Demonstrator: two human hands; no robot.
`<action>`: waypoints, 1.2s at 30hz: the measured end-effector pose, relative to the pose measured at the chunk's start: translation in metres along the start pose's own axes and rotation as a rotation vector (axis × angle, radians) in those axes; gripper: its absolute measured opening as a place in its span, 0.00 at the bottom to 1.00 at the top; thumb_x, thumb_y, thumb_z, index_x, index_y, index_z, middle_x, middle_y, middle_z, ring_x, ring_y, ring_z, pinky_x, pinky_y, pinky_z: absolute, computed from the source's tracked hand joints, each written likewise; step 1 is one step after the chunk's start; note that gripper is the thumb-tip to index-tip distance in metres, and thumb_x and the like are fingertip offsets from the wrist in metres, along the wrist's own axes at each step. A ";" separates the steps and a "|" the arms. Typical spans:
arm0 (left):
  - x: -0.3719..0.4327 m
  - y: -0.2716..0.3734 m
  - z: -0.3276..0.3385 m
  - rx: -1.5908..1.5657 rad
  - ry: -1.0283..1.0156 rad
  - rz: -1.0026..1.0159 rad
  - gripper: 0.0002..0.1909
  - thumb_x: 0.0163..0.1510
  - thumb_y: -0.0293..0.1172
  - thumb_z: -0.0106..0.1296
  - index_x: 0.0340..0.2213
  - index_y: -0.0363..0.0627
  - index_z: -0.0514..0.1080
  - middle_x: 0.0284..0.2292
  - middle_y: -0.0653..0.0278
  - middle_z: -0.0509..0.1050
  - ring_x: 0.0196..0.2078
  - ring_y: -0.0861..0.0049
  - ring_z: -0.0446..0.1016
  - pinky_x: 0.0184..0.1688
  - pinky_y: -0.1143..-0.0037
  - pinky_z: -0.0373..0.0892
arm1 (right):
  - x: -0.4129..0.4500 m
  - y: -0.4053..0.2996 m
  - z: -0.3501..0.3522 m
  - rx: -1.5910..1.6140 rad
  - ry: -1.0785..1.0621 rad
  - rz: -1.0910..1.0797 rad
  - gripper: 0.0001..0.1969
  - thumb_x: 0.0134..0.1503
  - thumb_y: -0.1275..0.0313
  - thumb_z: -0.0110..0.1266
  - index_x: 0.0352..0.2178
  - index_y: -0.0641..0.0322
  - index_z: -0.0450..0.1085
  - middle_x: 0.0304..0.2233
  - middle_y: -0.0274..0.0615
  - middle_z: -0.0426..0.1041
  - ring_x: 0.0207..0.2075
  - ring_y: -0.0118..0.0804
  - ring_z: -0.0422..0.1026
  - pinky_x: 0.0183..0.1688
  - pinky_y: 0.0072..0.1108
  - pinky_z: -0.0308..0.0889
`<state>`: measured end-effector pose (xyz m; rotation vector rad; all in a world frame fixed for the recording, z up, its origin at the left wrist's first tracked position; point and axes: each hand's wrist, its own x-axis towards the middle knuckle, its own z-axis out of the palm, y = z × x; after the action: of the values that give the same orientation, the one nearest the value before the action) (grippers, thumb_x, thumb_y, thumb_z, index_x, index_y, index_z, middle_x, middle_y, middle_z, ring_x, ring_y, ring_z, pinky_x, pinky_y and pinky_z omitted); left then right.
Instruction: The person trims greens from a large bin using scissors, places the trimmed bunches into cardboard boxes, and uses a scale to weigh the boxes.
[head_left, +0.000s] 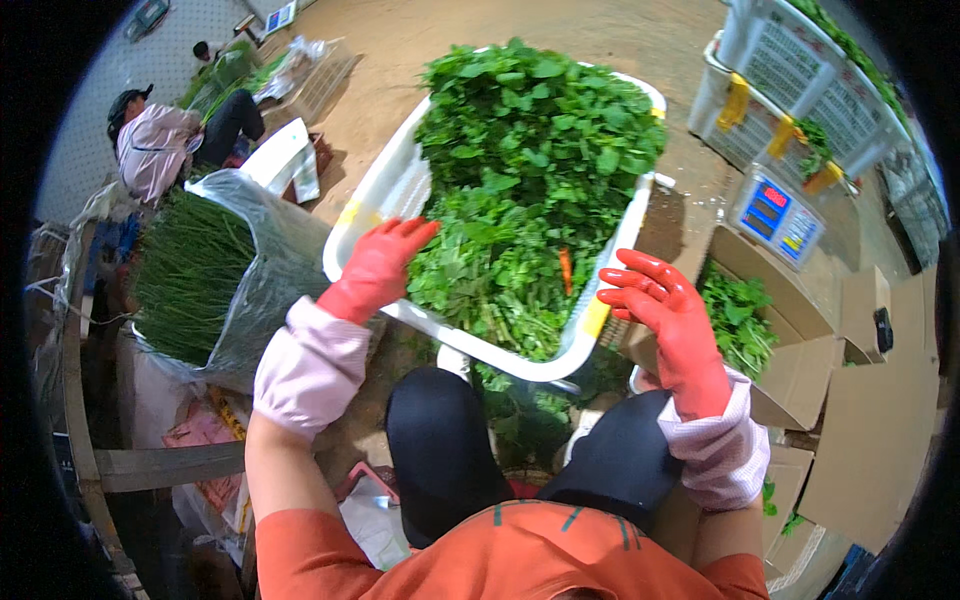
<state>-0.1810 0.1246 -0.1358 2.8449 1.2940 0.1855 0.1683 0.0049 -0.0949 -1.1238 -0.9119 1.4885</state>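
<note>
A white plastic crate (480, 345) stands before my knees, heaped with leafy green vegetables (525, 150). Over its left rim hangs my left hand (379, 262), in a red rubber glove, fingers stretched towards the nearer greens. My right hand (660, 315), gloved alike and wet-looking, is raised by the right rim with its fingers spread. Neither hand holds anything. A narrow orange object (565, 270) lies on the greens near the right wall; I cannot tell exactly what it is. More leaves (517, 409) show under the crate's near edge, between my legs.
On the right, a cardboard box (795, 375) holds leafy greens (735, 319), with a digital scale (776, 214) behind it. White crates (795, 82) are stacked beyond. To the left stands a plastic bag (281, 247) of thin green stalks (191, 277). A person (157, 146) sits farther back.
</note>
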 end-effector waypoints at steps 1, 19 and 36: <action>0.004 0.002 0.002 0.164 -0.045 0.095 0.39 0.36 0.20 0.47 0.54 0.55 0.57 0.52 0.58 0.61 0.55 0.59 0.59 0.56 0.65 0.56 | 0.007 0.004 0.009 -0.006 0.009 0.029 0.21 0.51 0.77 0.50 0.48 0.64 0.62 0.41 0.44 0.71 0.39 0.33 0.71 0.42 0.21 0.64; 0.078 0.044 0.193 -0.118 -0.445 0.759 0.17 0.41 0.27 0.46 0.37 0.44 0.69 0.19 0.56 0.70 0.31 0.56 0.72 0.52 0.67 0.62 | 0.043 0.022 0.026 -0.124 0.090 0.196 0.19 0.54 0.71 0.45 0.47 0.68 0.63 0.40 0.48 0.71 0.38 0.33 0.71 0.42 0.22 0.64; 0.037 0.040 -0.020 -1.758 0.202 -0.399 0.19 0.42 0.21 0.52 0.40 0.35 0.68 0.33 0.63 0.74 0.34 0.77 0.72 0.38 0.77 0.68 | 0.079 0.080 0.033 -0.232 0.266 -0.267 0.22 0.48 0.80 0.51 0.47 0.66 0.61 0.40 0.45 0.69 0.39 0.31 0.69 0.43 0.20 0.65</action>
<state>-0.1292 0.1252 -0.1095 1.0795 0.8275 0.9707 0.1110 0.0666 -0.1757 -1.2764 -1.0191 1.0080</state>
